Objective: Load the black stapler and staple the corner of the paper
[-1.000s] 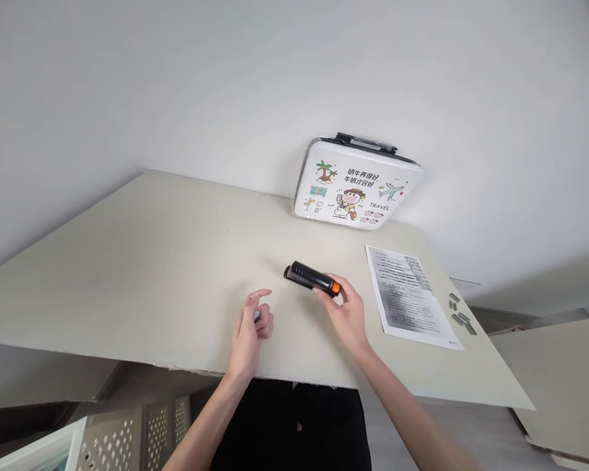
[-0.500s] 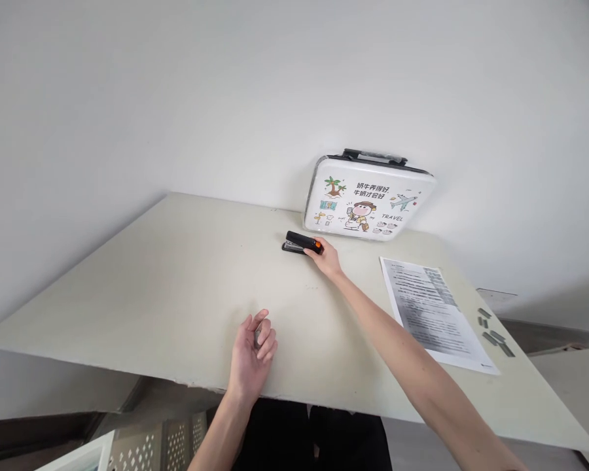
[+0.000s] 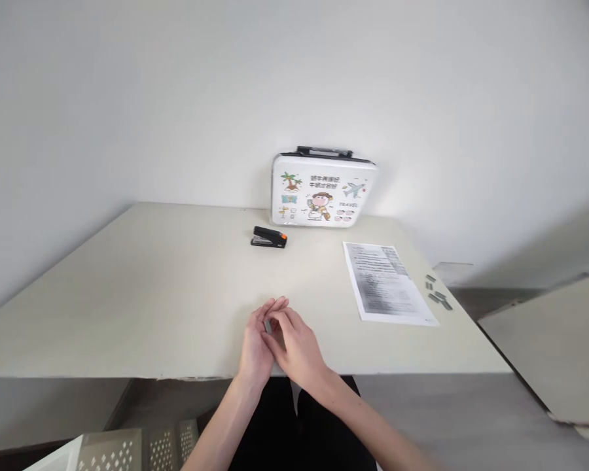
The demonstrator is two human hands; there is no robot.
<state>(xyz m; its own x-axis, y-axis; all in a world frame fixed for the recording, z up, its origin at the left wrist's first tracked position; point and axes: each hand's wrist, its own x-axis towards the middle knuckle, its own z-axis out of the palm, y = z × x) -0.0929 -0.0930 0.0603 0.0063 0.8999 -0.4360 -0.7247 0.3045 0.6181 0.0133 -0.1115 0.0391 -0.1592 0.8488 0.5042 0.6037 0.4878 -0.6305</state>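
My left hand [image 3: 256, 350] is above the table's front edge, palm turned inward, its fingers curled around a small grey staple strip [image 3: 268, 325] that is mostly hidden. Against it rests my right hand [image 3: 298, 347], thumb and fingers bent into the left palm. Whatever lies between the right fingertips is covered. Farther back stands a black stapler [image 3: 269, 237] with an orange tab, its upper arm raised a little from its base, and neither hand touches it.
A white case [image 3: 321, 193] with cartoon prints leans on the wall behind the stapler. A printed sheet [image 3: 387, 284] lies at the right of the table [image 3: 152, 294], with several grey staple strips [image 3: 434, 296] beside it. Perforated baskets [image 3: 112, 451] stand below at the left.
My right hand has let go of the stapler and come back to my left hand, touching it. The stapler stays on the table. The view has turned to the right.
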